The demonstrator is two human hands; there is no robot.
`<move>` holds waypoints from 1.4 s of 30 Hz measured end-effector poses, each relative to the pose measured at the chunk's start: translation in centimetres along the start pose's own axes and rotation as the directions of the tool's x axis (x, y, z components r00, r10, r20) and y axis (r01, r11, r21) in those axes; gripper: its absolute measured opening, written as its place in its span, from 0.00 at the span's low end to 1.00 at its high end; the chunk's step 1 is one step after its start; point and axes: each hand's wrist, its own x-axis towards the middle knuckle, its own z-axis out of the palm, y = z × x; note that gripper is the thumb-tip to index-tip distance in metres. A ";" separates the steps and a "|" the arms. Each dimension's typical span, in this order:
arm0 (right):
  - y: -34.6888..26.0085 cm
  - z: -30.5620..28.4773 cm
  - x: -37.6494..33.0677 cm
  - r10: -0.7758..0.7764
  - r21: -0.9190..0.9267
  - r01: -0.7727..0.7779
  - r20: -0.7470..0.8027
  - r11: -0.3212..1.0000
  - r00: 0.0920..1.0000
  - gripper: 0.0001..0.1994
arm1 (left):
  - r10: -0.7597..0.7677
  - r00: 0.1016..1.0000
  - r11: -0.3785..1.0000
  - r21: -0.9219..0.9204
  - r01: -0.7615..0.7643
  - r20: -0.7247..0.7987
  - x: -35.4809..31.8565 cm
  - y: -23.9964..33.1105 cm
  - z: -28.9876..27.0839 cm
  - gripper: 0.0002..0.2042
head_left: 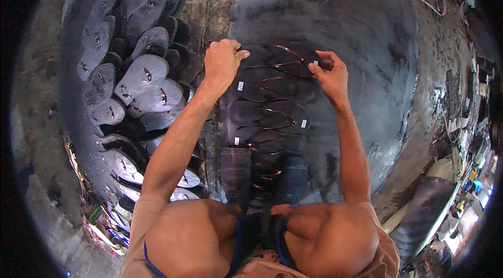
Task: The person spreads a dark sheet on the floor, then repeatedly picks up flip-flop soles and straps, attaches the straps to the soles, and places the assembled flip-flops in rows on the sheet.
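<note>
Sandals (272,95) lie in a row on the dark bench (367,42), one after another, running from near our knees away from us. Each sandal lies sideways, so its long side goes from left to right, and the thin brown straps look to point toward the right. We have the far sandal (277,58) between both hands. Our left hand (222,60) rests on its left end, fingers curled down over the edge, but we cannot tell if the grip is closed on it. Our right hand (330,74) is on its right end, with the fingertips pinched lightly at the edge. Both hands are about equally near. A big pile of grey soles (136,68) sits just to the left.
</note>
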 end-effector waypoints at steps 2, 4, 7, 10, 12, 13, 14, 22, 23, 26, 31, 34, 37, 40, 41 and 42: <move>-0.5 -0.2 -0.5 -0.026 -0.145 0.025 -0.005 0.989 1.000 0.24 | 0.002 0.999 0.997 0.078 -0.004 0.034 -0.2 0.4 -0.2 0.20; -1.8 0.3 -1.6 -0.133 -0.425 0.107 -0.032 0.899 0.991 0.27 | -0.016 0.999 0.987 0.162 0.009 0.043 -0.6 0.6 -0.8 0.18; -1.0 0.8 -2.3 -0.262 -0.610 0.130 -0.132 0.781 0.956 0.29 | 0.031 0.999 0.992 0.122 -0.026 -0.042 -1.3 0.1 -0.4 0.15; -1.7 1.4 -3.1 -0.292 -0.642 0.081 -0.230 0.763 0.928 0.37 | 0.228 0.960 0.974 0.031 -0.226 -0.163 -2.1 -0.7 -1.4 0.34; -0.4 -0.2 -3.0 -0.331 -0.598 0.073 -0.334 0.798 0.882 0.40 | 0.233 0.906 0.972 0.114 -0.206 -0.353 -3.6 1.9 -5.4 0.39; 1.2 -1.9 -3.6 -0.327 -0.550 0.072 -0.381 0.832 0.865 0.40 | 0.236 0.871 0.972 0.128 -0.200 -0.430 -4.6 3.0 -6.8 0.41; 2.4 -3.6 -4.7 -0.309 -0.504 0.058 -0.430 0.862 0.848 0.41 | 0.211 0.847 0.976 0.152 -0.155 -0.488 -5.4 2.7 -8.1 0.44; -0.2 -1.8 -9.9 -0.137 -0.190 0.066 -0.388 0.980 0.911 0.34 | 0.079 0.794 0.885 0.409 0.223 -0.603 -8.4 -8.2 -14.6 0.34; -0.3 -2.2 -10.3 -0.140 -0.165 0.082 -0.382 0.983 0.913 0.35 | 0.166 0.751 0.878 0.442 0.182 -0.640 -8.2 -8.7 -15.6 0.29; 0.4 -4.1 -11.7 -0.067 -0.084 0.036 -0.401 0.996 0.913 0.30 | 0.224 0.684 0.935 0.350 0.049 -0.694 -9.7 -3.8 -20.5 0.20; -4.8 -3.5 -12.8 -0.076 0.304 0.127 -0.172 0.944 0.982 0.27 | 0.032 0.745 0.951 -0.208 -0.228 -0.667 -11.9 6.5 -20.9 0.16; -12.7 0.7 -11.4 -0.103 0.771 0.064 0.002 0.633 0.995 0.24 | -0.047 0.909 0.800 -0.561 -0.215 -0.415 -9.9 9.0 -17.7 0.16; -15.9 -2.3 -7.3 -0.214 0.761 0.091 0.064 0.642 0.975 0.19 | 0.126 0.950 0.648 -0.702 -0.297 -0.285 -5.9 11.3 -15.8 0.15; -16.9 -4.2 -3.3 -0.261 0.693 0.131 0.085 0.709 0.962 0.16 | 0.434 0.879 0.686 -0.561 -0.464 -0.196 -0.9 10.5 -14.9 0.19; -16.6 -4.5 -2.2 -0.202 0.733 0.068 0.096 0.677 0.975 0.16 | 0.442 0.896 0.760 -0.516 -0.397 -0.038 0.3 10.1 -14.5 0.21; -16.2 -4.4 -1.2 -0.146 0.771 0.004 0.115 0.636 0.983 0.16 | 0.446 0.894 0.795 -0.479 -0.372 0.046 1.4 9.1 -13.9 0.20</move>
